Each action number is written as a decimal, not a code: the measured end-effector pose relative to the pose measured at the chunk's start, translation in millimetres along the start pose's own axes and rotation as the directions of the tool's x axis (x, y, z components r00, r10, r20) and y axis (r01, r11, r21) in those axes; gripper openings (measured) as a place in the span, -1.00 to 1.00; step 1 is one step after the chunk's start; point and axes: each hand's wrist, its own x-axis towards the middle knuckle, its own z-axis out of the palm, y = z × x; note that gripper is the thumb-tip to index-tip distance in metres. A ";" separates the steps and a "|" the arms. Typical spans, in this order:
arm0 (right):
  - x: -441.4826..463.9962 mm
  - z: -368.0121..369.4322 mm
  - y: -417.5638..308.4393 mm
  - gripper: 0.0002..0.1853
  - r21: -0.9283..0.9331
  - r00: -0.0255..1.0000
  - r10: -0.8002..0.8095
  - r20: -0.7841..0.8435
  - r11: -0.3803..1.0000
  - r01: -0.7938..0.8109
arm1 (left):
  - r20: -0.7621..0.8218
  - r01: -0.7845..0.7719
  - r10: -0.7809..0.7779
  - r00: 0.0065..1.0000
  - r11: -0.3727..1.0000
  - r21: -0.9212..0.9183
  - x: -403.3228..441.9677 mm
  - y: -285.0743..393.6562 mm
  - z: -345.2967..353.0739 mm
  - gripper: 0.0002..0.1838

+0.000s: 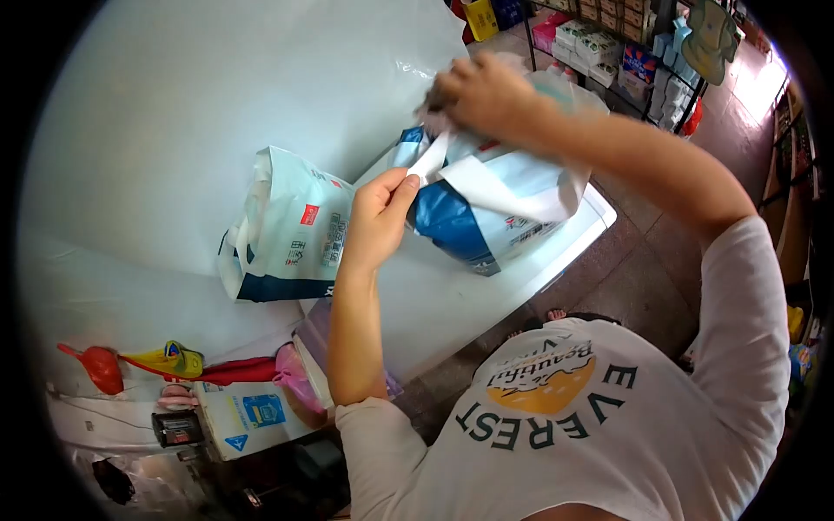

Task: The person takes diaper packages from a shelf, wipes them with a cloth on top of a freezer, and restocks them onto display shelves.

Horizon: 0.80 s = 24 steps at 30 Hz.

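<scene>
Looks partway done with the blue-and-white bag [452,224], pinching its white strip [430,163] in the left hand [384,208], curling the right hand [482,91] above, too blurred to tell its hold.

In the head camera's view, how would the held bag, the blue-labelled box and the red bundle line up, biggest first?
1. Held bag, by far
2. Blue-labelled box
3. Red bundle, clearly smallest

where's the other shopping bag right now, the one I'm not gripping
In the head view, the other bag is left of centre, just left of your left hand, with the blue-and-white bag you're gripping on that hand's right.
</scene>
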 end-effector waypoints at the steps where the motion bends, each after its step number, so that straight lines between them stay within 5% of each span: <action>1: -1.2 0.9 7.9 -0.83 -0.067 0.992 0.082 0.100 0.995 -0.075 | -0.021 0.018 -0.019 1.000 0.998 -0.053 -3.4 0.7 3.7 -0.79; 4: 3.2 0.7 53.5 -0.73 -0.200 0.801 0.390 0.454 0.921 -0.335 | -0.066 0.028 -0.038 0.997 0.988 -0.150 -8.8 -0.1 0.5 -0.81; 6: -6.1 -12.2 81.3 -0.64 -0.100 0.835 0.441 0.329 0.895 -0.434 | -0.085 0.001 -0.015 0.996 0.988 -0.157 -9.5 -4.0 2.4 -0.82; 8: -1.8 -51.6 75.7 -0.79 0.000 0.817 0.489 0.305 0.858 -0.514 | -0.090 -0.015 0.000 0.996 0.986 -0.164 -5.8 -5.2 3.6 -0.82; 10: -3.6 -68.6 64.7 -0.76 0.149 0.831 0.553 0.059 0.818 -0.555 | -0.210 -0.035 -0.024 0.977 0.961 -0.276 -1.5 -2.8 5.3 -0.81; 13: -18.2 -92.2 42.4 -0.70 0.298 0.857 0.495 -0.141 0.847 -0.441 | -0.183 -0.030 -0.073 0.980 0.863 -0.504 9.3 9.8 -11.3 -0.84; 15: -20.1 -91.4 44.1 -0.69 0.313 0.833 0.546 -0.094 0.810 -0.496 | -0.117 0.026 -0.117 0.986 0.810 -0.585 21.8 9.2 -24.0 -0.83; 19: -24.2 -84.0 52.8 -0.67 0.297 0.782 0.623 0.005 0.746 -0.596 | -0.143 0.063 -0.173 0.975 0.820 -0.568 38.0 22.0 -22.7 -0.79; 20: -24.8 -82.2 52.0 -0.66 0.299 0.777 0.628 0.051 0.732 -0.612 | -0.208 0.030 -0.115 0.971 0.927 -0.373 38.5 24.0 -19.4 -0.77; 21: -25.0 -77.8 49.1 -0.67 0.217 0.803 0.596 0.018 0.781 -0.585 | -0.260 0.004 -0.045 0.965 0.988 -0.157 38.6 25.1 -18.0 -0.74; 24: -18.0 -69.8 30.0 -0.64 0.262 0.822 0.548 -0.154 0.825 -0.501 | -0.320 0.049 -0.093 0.943 0.989 -0.141 47.9 24.2 -22.3 -0.70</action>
